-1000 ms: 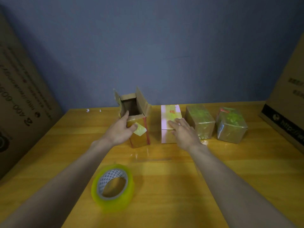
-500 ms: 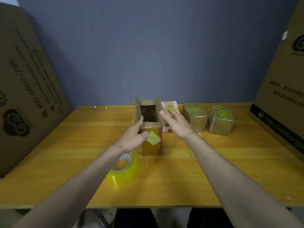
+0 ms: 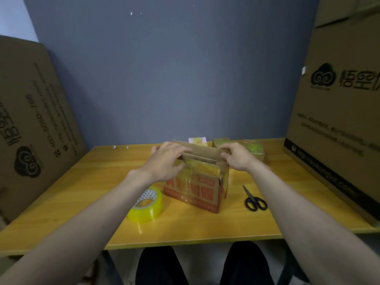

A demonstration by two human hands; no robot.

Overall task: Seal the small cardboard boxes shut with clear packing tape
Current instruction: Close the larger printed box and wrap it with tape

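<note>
Both hands hold the top flaps of the small cardboard box [image 3: 197, 186] at mid-tabletop [image 3: 82, 194]: left hand [image 3: 166, 161] and right hand [image 3: 236, 157], each grip curled over a flap edge. Tape roll [image 3: 147, 205] sits below-left, scissors [image 3: 254, 199] below-right. Red print on the box is unreadable.

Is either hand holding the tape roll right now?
No: the yellow tape roll lies on the table, while the left hand and right hand both hold the cardboard box flaps.
</note>
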